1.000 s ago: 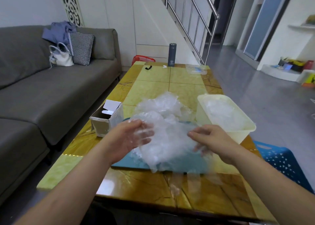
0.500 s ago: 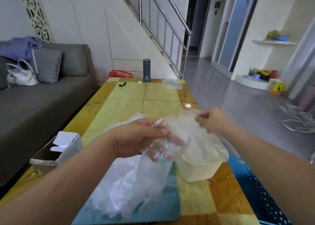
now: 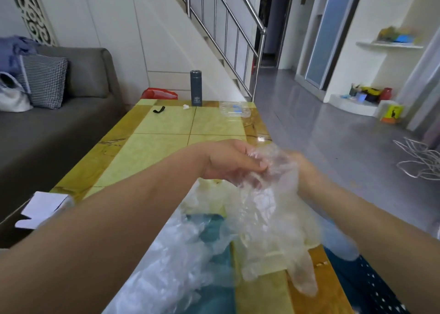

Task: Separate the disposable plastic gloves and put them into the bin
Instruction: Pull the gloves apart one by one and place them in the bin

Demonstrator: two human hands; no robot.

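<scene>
Gloves (image 3: 166, 266) lie heaped on the desk (image 3: 166, 128) at 6 o'clock; 1 glove (image 3: 273, 218) is held up at centre, pinched by the left hand (image 3: 233, 161); the right hand (image 3: 301, 168) is veiled by plastic, so its grip cannot be told; most of the task is judged left.

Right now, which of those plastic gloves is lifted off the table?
The glove held between the left hand and right hand, finger ends dangling down; the other gloves lie heaped on the teal mat.

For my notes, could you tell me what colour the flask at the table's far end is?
Dark bluish grey flask, clearest in the head view.
</scene>
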